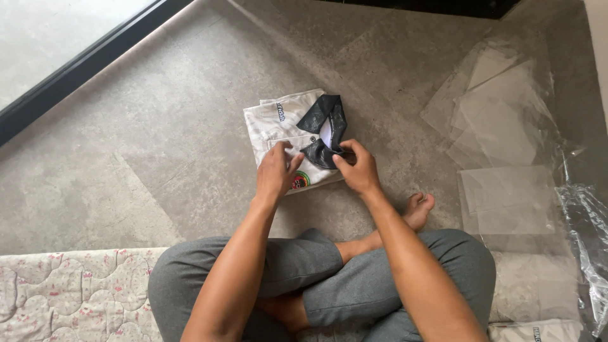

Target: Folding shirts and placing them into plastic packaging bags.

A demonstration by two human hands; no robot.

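— Sitting cross-legged on the grey floor [158, 158], the person has a folded white shirt [278, 136] lying flat just ahead of the knees. See what the hands are doing?

— Both are on the shirt. The left hand [277, 172] rests at the shirt's near edge, fingers bent and pressing down on the white cloth beside the button placket, likely to keep the fold from shifting. Its grip is not closed around anything; it looks more like a flat hold than a pinch

— And the other one?

— The right hand [358, 168] sits at the shirt's right side, its grip closed to a pinch on the black collar [326, 130], thumb and fingertips together on the lower collar point. My guess is the collar is being set straight while the body of the shirt is held steady

— Anything printed on the shirt?

— A small colourful round badge [300, 180] peeks out at the shirt's near edge, between the two hands

— What lies around the shirt?

— Well to the right of the shirt, several clear plastic bags [500, 126] are spread on the floor, overlapping one another. Nearer than the shirt and to its left, a quilted mat with pink flowers [76, 285] lies under the person's left knee. A bare foot [418, 210] pokes out just right of the shirt's near corner. Another white folded piece [538, 330] shows far to the shirt's right, at the bottom, mostly cut off
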